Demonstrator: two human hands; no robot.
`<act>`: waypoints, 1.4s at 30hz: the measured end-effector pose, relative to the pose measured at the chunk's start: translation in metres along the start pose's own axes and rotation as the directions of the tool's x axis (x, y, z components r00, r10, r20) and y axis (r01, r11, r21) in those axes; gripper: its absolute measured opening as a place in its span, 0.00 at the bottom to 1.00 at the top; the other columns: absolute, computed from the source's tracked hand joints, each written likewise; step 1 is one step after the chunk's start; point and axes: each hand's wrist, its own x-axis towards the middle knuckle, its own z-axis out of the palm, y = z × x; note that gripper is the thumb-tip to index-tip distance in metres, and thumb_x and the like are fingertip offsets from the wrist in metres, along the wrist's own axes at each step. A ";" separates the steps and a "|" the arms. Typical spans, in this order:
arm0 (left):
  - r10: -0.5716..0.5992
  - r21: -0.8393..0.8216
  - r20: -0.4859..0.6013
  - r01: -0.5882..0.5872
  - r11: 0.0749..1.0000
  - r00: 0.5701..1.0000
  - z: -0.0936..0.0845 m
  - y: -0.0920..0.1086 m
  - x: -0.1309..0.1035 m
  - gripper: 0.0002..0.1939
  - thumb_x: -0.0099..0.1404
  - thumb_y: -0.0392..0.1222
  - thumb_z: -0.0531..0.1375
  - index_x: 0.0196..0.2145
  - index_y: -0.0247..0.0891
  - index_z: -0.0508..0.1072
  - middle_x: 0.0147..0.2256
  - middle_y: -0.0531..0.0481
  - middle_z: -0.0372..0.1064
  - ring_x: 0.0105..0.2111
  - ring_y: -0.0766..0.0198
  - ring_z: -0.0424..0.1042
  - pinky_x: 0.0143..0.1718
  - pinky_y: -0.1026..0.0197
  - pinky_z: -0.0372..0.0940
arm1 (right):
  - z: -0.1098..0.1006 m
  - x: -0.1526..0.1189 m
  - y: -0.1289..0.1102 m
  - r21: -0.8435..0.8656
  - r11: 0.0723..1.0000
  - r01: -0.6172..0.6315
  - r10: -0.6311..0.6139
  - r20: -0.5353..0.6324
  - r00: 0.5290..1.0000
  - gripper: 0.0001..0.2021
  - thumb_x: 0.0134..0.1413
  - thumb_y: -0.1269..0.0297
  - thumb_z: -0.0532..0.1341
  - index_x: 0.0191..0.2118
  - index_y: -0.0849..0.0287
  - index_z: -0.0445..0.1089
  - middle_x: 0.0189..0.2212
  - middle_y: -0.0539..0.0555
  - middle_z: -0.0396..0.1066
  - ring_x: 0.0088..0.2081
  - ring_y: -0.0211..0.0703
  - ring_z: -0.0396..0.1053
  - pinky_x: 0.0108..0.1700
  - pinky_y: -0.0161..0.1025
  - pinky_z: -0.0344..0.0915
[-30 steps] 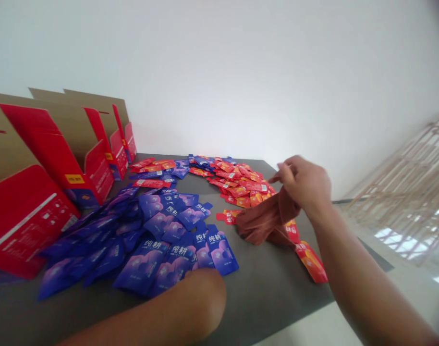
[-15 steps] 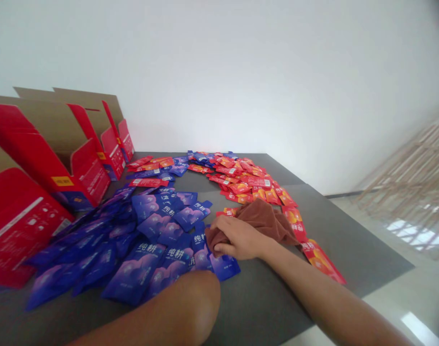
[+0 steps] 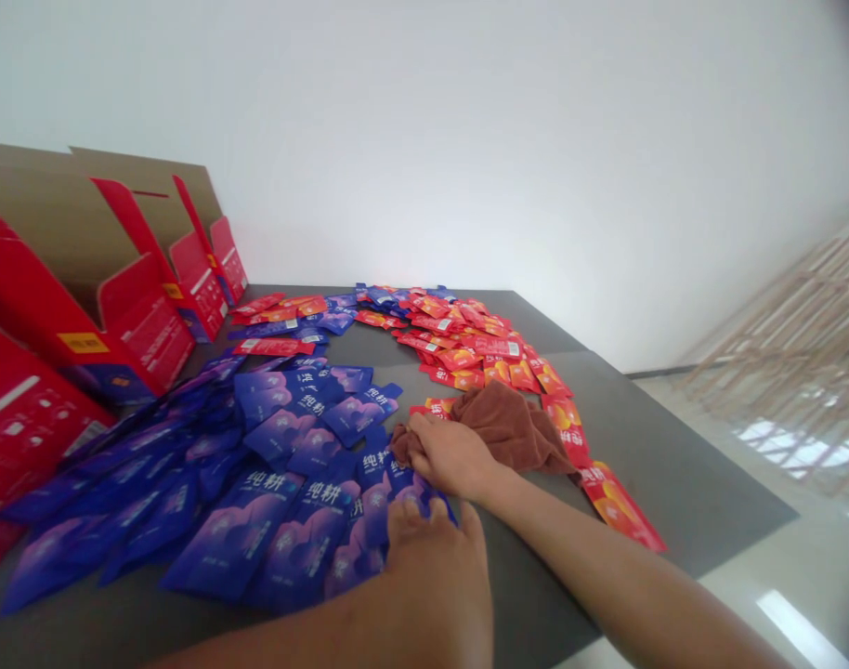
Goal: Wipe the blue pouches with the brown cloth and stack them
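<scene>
My right hand (image 3: 452,455) is closed on one end of a crumpled brown cloth (image 3: 515,427), which lies on the table and spreads to the right over some red packets. Beside it, my left hand (image 3: 435,557) reaches over the right edge of the blue-purple packets (image 3: 264,511). Its fingers are apart and bent down toward the packets, with the fingertips partly hidden. Several blue-purple packets lie spread in overlapping rows to the left of both hands. Red-orange packets (image 3: 494,348) form a curved heap beyond the cloth, and one red packet (image 3: 623,506) lies to its right.
Open red cardboard boxes (image 3: 146,316) with raised brown lids stand in a row along the left. The grey table (image 3: 647,446) ends at a right edge above a pale floor. A white wall (image 3: 424,149) rises behind, and a slatted wooden rack (image 3: 801,344) stands at the right.
My left hand has moved up and right to the packets beside my right hand. The view has shifted slightly right. My right hand stays on the cloth.
</scene>
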 end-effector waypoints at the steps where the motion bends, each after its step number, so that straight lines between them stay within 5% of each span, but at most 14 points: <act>1: -0.006 0.013 0.087 0.004 1.000 0.996 0.000 0.004 0.001 0.24 0.59 0.38 0.56 0.55 0.42 0.62 0.55 0.38 0.63 0.54 0.42 0.60 0.53 0.36 0.54 | -0.003 -0.002 0.003 0.035 0.999 0.025 -0.025 0.005 1.000 0.10 0.55 0.63 0.53 0.42 0.58 0.59 0.36 0.55 0.67 0.35 0.43 0.65 0.32 0.36 0.57; 3: -0.029 0.039 0.230 0.021 0.999 0.973 0.008 0.009 -0.001 0.29 0.57 0.34 0.56 0.57 0.44 0.57 0.59 0.38 0.54 0.56 0.38 0.54 0.55 0.34 0.49 | -0.010 -0.009 0.009 0.121 0.986 0.114 -0.116 0.010 0.993 0.11 0.52 0.66 0.55 0.42 0.58 0.60 0.36 0.54 0.67 0.36 0.42 0.65 0.35 0.35 0.57; 5: -0.089 0.055 0.152 0.081 0.995 0.984 0.025 0.012 -0.005 0.28 0.57 0.32 0.54 0.56 0.44 0.60 0.60 0.39 0.50 0.57 0.37 0.52 0.55 0.34 0.49 | -0.017 -0.018 0.012 0.190 0.955 0.230 -0.238 0.023 0.971 0.12 0.50 0.69 0.56 0.42 0.57 0.61 0.37 0.53 0.66 0.37 0.41 0.64 0.37 0.35 0.57; 9: -0.165 0.057 -0.110 0.172 0.984 0.980 0.062 0.017 -0.009 0.21 0.60 0.32 0.51 0.49 0.48 0.67 0.56 0.44 0.60 0.56 0.40 0.55 0.55 0.36 0.52 | -0.022 -0.029 0.010 0.244 0.882 0.404 -0.444 0.138 0.885 0.07 0.49 0.72 0.57 0.37 0.57 0.64 0.34 0.50 0.64 0.34 0.38 0.62 0.35 0.33 0.56; 14: -0.204 0.063 -0.271 0.228 0.972 0.941 0.079 0.023 -0.006 0.17 0.61 0.37 0.52 0.47 0.50 0.70 0.56 0.47 0.60 0.55 0.40 0.58 0.53 0.38 0.56 | -0.004 -0.005 0.013 0.059 0.965 0.257 -0.260 0.038 0.965 0.06 0.56 0.70 0.52 0.36 0.59 0.65 0.33 0.54 0.62 0.36 0.41 0.60 0.37 0.35 0.55; 18: -0.209 0.055 -0.311 0.237 0.970 0.927 0.084 0.025 -0.004 0.17 0.61 0.37 0.53 0.46 0.51 0.70 0.56 0.46 0.61 0.55 0.41 0.58 0.53 0.38 0.56 | -0.001 0.007 0.019 0.022 0.975 0.219 -0.219 -0.011 0.976 0.06 0.56 0.69 0.52 0.34 0.60 0.66 0.32 0.54 0.62 0.35 0.41 0.60 0.37 0.36 0.55; 25: -0.336 0.062 -0.145 0.347 0.936 0.931 0.092 0.037 0.011 0.20 0.56 0.38 0.58 0.47 0.51 0.67 0.57 0.47 0.58 0.57 0.40 0.53 0.57 0.35 0.47 | -0.022 -0.031 0.004 0.324 0.846 0.423 -0.480 0.121 0.869 0.08 0.49 0.76 0.54 0.33 0.59 0.67 0.33 0.51 0.63 0.34 0.38 0.61 0.35 0.33 0.57; 34: -0.393 0.069 -0.161 0.407 0.911 0.905 0.102 0.044 0.018 0.21 0.58 0.34 0.56 0.47 0.54 0.66 0.59 0.47 0.53 0.58 0.40 0.51 0.58 0.34 0.44 | -0.003 0.000 0.014 0.227 0.934 0.275 -0.284 0.008 0.959 0.08 0.52 0.75 0.54 0.35 0.60 0.68 0.32 0.53 0.63 0.34 0.40 0.60 0.37 0.34 0.57; 42: -0.385 0.036 -0.102 0.390 0.920 0.917 0.099 0.048 0.018 0.21 0.57 0.35 0.56 0.47 0.52 0.66 0.57 0.45 0.57 0.58 0.41 0.51 0.58 0.34 0.43 | -0.020 -0.028 0.010 0.439 0.826 0.353 -0.461 0.166 0.872 0.11 0.45 0.79 0.54 0.34 0.59 0.69 0.33 0.51 0.65 0.32 0.37 0.62 0.34 0.33 0.57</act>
